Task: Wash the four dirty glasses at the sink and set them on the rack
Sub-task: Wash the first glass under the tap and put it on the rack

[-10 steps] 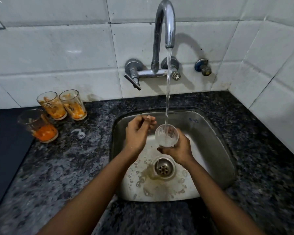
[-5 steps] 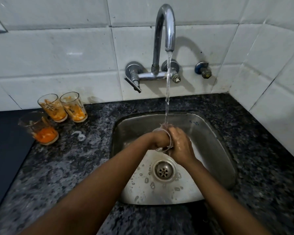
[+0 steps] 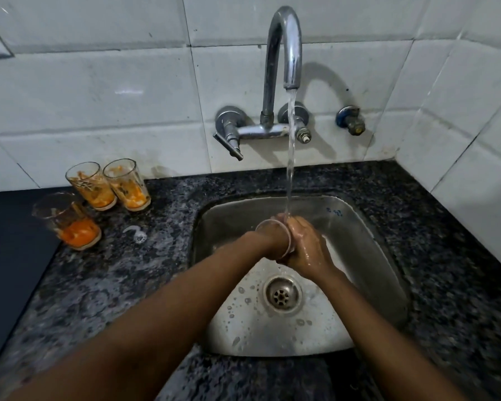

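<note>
My right hand (image 3: 307, 250) is wrapped around a clear glass (image 3: 275, 227), held tipped on its side over the steel sink (image 3: 359, 227), mouth facing left. My left hand (image 3: 268, 237) is pushed into the glass mouth; its fingers are hidden inside, so I can't tell how far they're curled. Water from the wall tap (image 3: 284, 68) lands right where both hands meet. Drain (image 3: 282, 295) sits below them, droplets on the basin floor. Three dirty glasses with orange residue stand on the dark granite surface (image 3: 446, 241) left of the sink: two (image 3: 91, 185) (image 3: 128, 183) by the tiled wall, side by side, one (image 3: 67, 221) nearer me. Small foam blob (image 3: 136, 234) lies near them.
</note>
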